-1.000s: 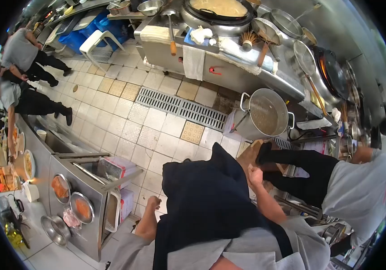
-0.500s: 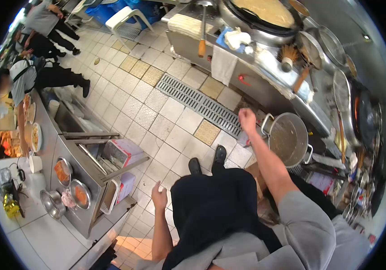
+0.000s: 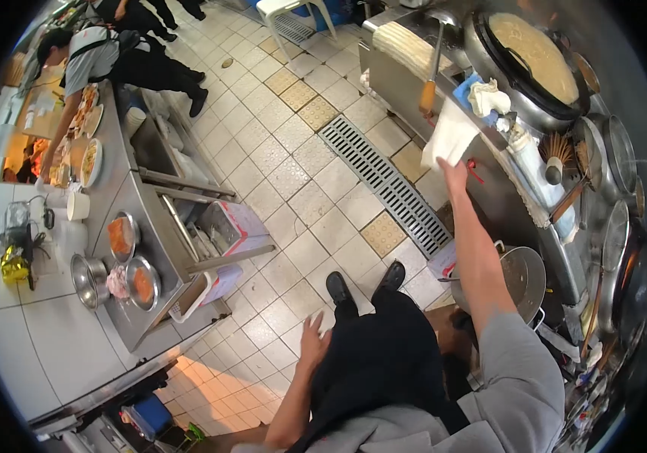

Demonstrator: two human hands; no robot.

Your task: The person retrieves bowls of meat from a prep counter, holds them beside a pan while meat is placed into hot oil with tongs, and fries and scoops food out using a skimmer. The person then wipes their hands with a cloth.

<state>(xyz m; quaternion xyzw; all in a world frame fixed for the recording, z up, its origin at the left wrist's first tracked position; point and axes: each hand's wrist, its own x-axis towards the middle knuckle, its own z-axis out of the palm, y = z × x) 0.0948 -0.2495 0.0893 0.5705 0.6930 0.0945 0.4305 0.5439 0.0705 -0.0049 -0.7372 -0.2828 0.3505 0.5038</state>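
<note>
My right hand (image 3: 454, 175) is closed on the lower edge of a white towel (image 3: 453, 136) that hangs at the front of the steel stove counter. Just above the towel is a ladle's wooden handle (image 3: 428, 96); a small red valve handle (image 3: 475, 171) sits close to my fingers. Down by my left thigh, my left hand (image 3: 313, 343) is empty, its fingers loosely apart. Below my right forearm stands a large metal pot (image 3: 523, 281) holding liquid, partly covered by my arm.
A wok (image 3: 538, 60) of pale liquid sits on the stove, with a brush (image 3: 555, 162) and strainers nearby. A floor drain grate (image 3: 384, 185) crosses the tiles. Left, a steel counter (image 3: 159, 264) carries bowls (image 3: 91, 278) and plates (image 3: 91, 162); a co-worker (image 3: 104, 64) leans over it.
My right hand has moved forward from above the pot to the towel and taken hold of it. My left hand stays low at my side. The view has shifted left.
</note>
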